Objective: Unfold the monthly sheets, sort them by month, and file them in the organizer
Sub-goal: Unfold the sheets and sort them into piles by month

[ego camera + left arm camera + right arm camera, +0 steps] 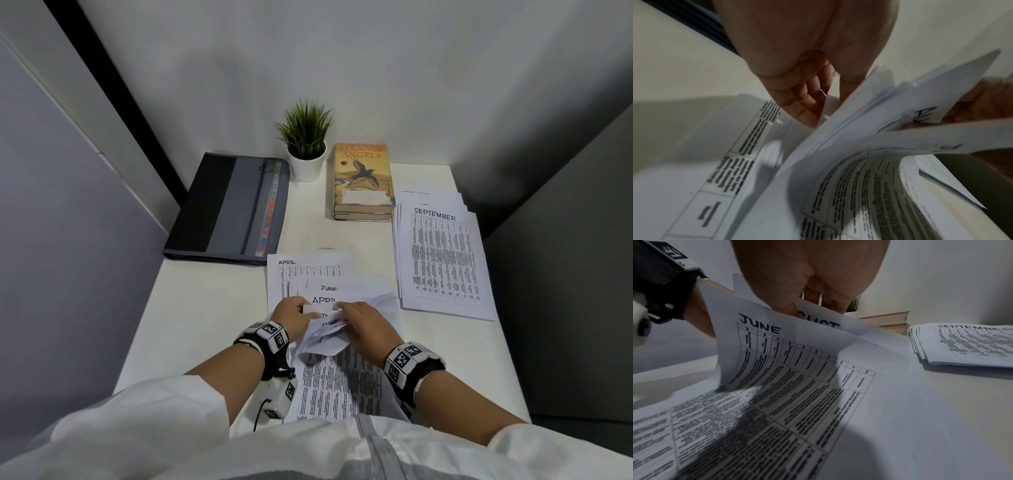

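Observation:
A loose pile of white monthly sheets [337,377] lies in front of me on the white desk [212,308], with APRIL and JUNE headings showing. My left hand [296,317] and right hand [359,323] both pinch the lifted top edges of sheets in this pile. The right wrist view shows a JUNE sheet [777,369] curling up under the right hand [807,293], an AUGUST sheet behind it. In the left wrist view, fingers [803,97] grip curled pages [859,129]. A flat stack topped by SEPTEMBER [442,257] sits at the right. The dark organizer [229,209] lies shut at back left.
A potted green plant [306,144] stands at the back centre. Beside it are stacked books [363,181], the top one titled Strange Angels. Grey walls close in on the desk's left, back and right. My white sleeves fill the near edge.

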The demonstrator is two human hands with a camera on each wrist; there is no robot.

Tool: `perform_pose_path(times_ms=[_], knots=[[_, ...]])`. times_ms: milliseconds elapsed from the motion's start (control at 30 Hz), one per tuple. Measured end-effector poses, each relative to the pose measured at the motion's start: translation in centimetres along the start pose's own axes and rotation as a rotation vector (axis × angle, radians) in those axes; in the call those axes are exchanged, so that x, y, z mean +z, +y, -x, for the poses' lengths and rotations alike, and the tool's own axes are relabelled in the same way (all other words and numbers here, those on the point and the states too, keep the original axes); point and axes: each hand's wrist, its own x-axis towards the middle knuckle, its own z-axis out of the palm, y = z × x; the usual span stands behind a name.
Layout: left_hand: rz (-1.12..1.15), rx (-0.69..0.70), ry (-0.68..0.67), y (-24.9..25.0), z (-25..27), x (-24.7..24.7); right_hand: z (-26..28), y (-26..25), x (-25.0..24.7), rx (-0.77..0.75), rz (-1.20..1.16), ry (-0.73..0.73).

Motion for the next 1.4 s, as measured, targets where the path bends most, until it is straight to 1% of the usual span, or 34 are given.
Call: perform_pose_path(times_ms=[67,200,300,367,400,433,467,500,533,600,633,700,767,833,967,1067,1133,1267,1300,1400], knots=[[0.047,-0.009,-0.004,0.0,0.2,0.0,0.3,0.1,0.1,0.001,0.009,0.003],[0.122,0.015,0.011,0.0,0.2,-0.2,0.6,0.1,0.2,-0.021,-0.006,0.02],[0.178,0.019,-0.024,0.0,0.4,-0.2,0.4,0.1,0.3,-0.051,-0.025,0.061],[0.165,0.054,-0.033,0.1,0.5,-0.2,0.2,0.1,0.3,-0.042,-0.018,0.048],[0.126,0.083,0.001,0.1,0.4,-0.2,0.2,0.2,0.3,-0.04,-0.008,0.041],[0.073,0.095,0.063,0.1,0.1,-0.2,0.2,0.1,0.3,-0.042,-0.001,0.039],[0.06,0.085,0.129,0.2,-0.1,-0.3,0.2,0.1,0.3,-0.043,0.006,0.039],[0.089,0.047,0.171,0.3,-0.2,-0.4,0.2,0.0,0.3,-0.043,0.013,0.04],[0.161,-0.005,0.176,0.3,-0.3,-0.5,0.2,0.0,0.3,-0.044,0.02,0.041],[0.263,-0.095,0.135,0.2,-0.5,-0.6,0.2,0.0,0.3,-0.043,0.02,0.039],[0.261,-0.117,0.112,0.2,-0.6,-0.7,0.1,0.1,0.3,-0.047,0.011,0.041],[0.246,-0.117,0.053,0.0,-0.8,-0.7,-0.1,0.1,0.3,-0.062,-0.017,0.052],[0.198,-0.068,-0.014,0.0,-0.8,-0.6,-0.3,0.3,0.3,-0.062,-0.056,0.062],[0.142,-0.024,-0.03,-0.3,-0.8,-0.3,-0.6,0.5,0.5,-0.056,-0.075,0.055],[0.12,-0.009,-0.02,-0.2,-0.7,-0.1,-1.0,0.8,0.9,-0.03,-0.066,0.049],[0.17,0.004,-0.019,0.1,-0.6,-0.1,-0.8,0.5,0.8,-0.052,-0.003,0.084],[0.196,0.013,0.006,0.5,-0.6,0.1,-0.6,0.4,0.7,-0.07,0.012,0.111],[0.086,0.077,0.08,1.1,-1.0,-0.1,-0.1,0.3,0.8,-0.034,-0.055,0.125],[0.055,0.079,0.098,1.2,-1.2,-0.2,0.0,0.4,0.9,-0.015,-0.069,0.124],[0.001,0.047,0.097,1.3,-1.6,-0.1,0.1,0.8,1.2,0.04,-0.102,0.114]])
